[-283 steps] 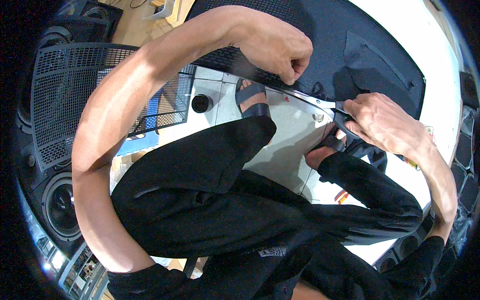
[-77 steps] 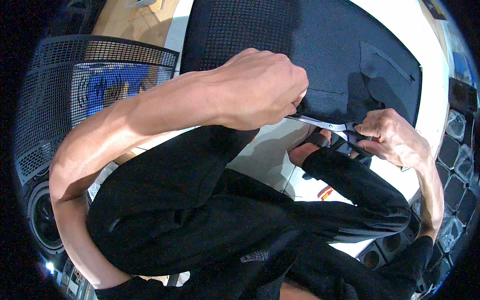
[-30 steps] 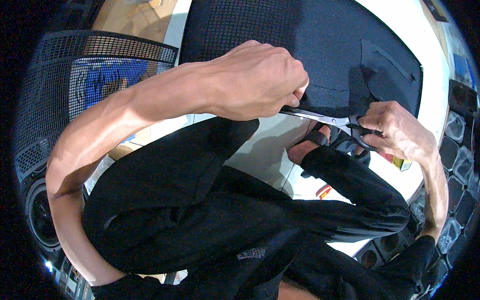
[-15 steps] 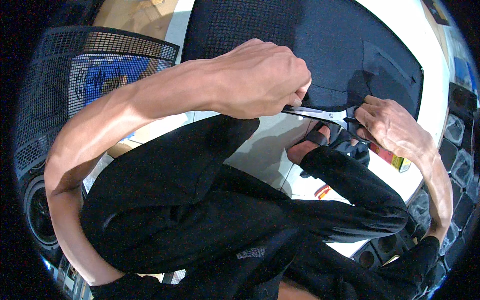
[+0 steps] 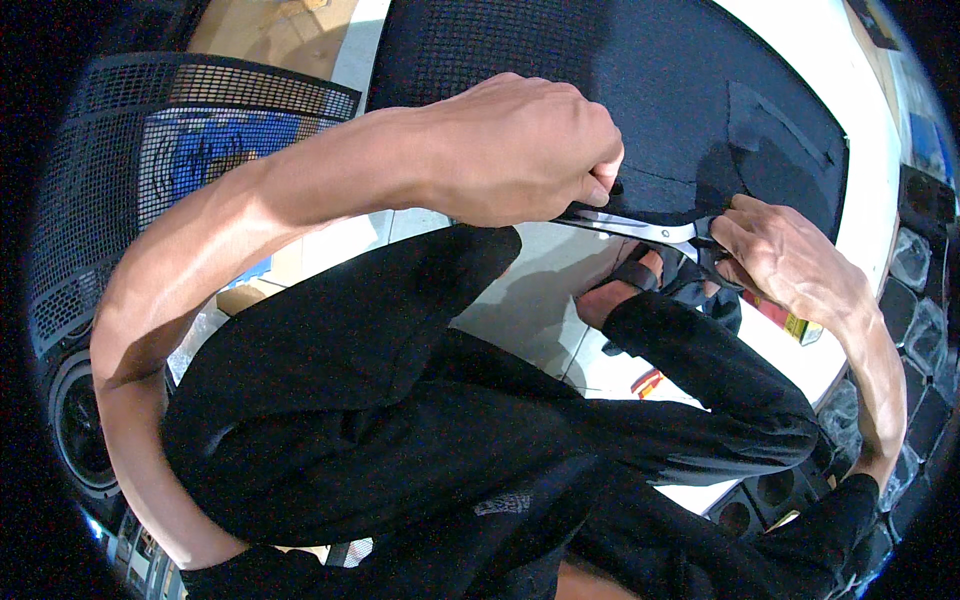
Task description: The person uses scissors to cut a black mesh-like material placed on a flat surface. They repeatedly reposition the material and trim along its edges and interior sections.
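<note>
A large sheet of black, coarse-grained fabric-like material (image 5: 660, 110) fills the upper middle and upper right of the frame, its lower edge running roughly level just above centre. Along that edge lie the silver blades of a pair of metal scissors with dark handles (image 5: 650, 230), right of centre, pointing toward the left of the picture with the tips close together.

The right hand (image 5: 780, 262) sits at the right middle of the frame, fingers curled through and around the scissor handles, gripping them. The left hand (image 5: 520, 150) is in the upper centre, closed into a fist-like pinch on the lower edge of the black sheet, directly above the blade tips and touching or just short of them; which one cannot be told.

Below the scissors a bare foot in a dark strapped sandal (image 5: 625, 290) rests on a pale tiled floor (image 5: 530, 300). The person's black trousers (image 5: 420, 420) take up the lower centre. A small box with red and yellow sides (image 5: 785, 318) lies just under the right wrist. At the upper left stands a black metal mesh panel (image 5: 150, 150) with something blue behind it, and a round black loudspeaker cone (image 5: 80, 430) shows at the left edge.
</note>
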{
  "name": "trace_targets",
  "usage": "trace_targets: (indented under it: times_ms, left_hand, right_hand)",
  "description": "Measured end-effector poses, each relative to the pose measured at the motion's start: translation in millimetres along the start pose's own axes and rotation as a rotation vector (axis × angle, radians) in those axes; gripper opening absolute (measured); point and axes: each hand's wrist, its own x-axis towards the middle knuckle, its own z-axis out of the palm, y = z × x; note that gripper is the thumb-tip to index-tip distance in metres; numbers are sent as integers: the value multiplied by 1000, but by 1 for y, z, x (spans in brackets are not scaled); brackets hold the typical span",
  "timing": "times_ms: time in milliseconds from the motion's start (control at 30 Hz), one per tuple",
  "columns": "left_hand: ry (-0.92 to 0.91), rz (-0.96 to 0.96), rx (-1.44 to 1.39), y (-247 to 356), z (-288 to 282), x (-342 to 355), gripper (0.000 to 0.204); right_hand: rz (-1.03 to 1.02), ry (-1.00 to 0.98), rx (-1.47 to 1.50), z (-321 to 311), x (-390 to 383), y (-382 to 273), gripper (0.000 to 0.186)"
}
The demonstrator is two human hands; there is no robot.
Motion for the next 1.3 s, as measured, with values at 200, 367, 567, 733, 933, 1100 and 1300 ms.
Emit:
trace_targets:
  times_ms: [200,367,567,733,933,1100,1300]
  left_hand:
    - [-40,-57,-48,3,-6,2,17]
    - [-24,-66,-66,1,-6,1,15]
    - [-4,-46,-54,-1,-5,1,16]
    - [5,-53,-70,-2,-5,1,17]
    - [3,-53,-97,-1,-7,3,19]
    - [75,28,-143,-6,-3,6,21]
    - [57,46,-133,-4,-2,9,20]
  right_hand:
    - [-7,-14,-11,-3,2,0,26]
    - [-36,14,-43,-1,6,-3,27]
    - [-68,54,-49,1,11,-3,28]
    - [-60,38,-13,1,13,-1,28]
    - [-62,51,-32,-3,12,-10,27]
    - [-51,-8,-21,-8,17,-10,27]
    - [-78,39,0,-6,19,-9,26]
